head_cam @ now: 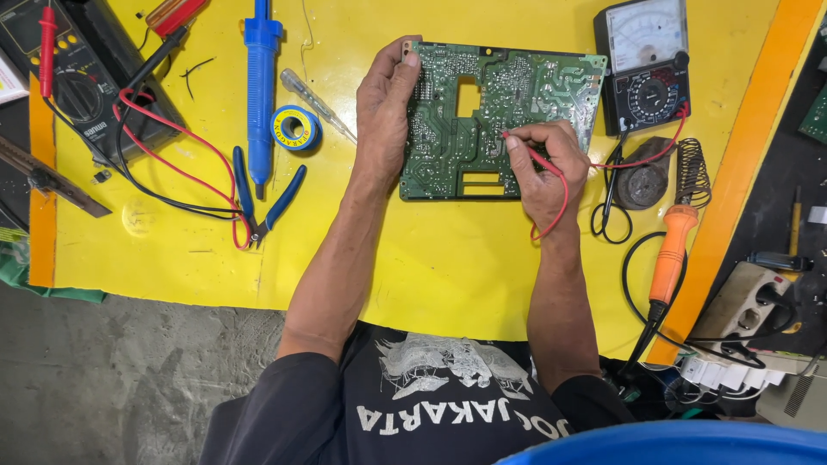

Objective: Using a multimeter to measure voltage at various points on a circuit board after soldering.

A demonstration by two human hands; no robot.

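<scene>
A green rectangular printed circuit board lies solder side up near the far edge of the yellow table top. The left hand grips the board's left edge, thumb at its far left corner. The right hand pinches a thin red test probe, its tip touching the board near the right side; the probe's red wire loops over the wrist. A black analogue meter with a white dial sits at the table's far right. An orange-handled soldering iron lies by the right edge. Blue-handled pliers, a blue desoldering pump and a blue-and-yellow solder reel lie left of the board.
</scene>
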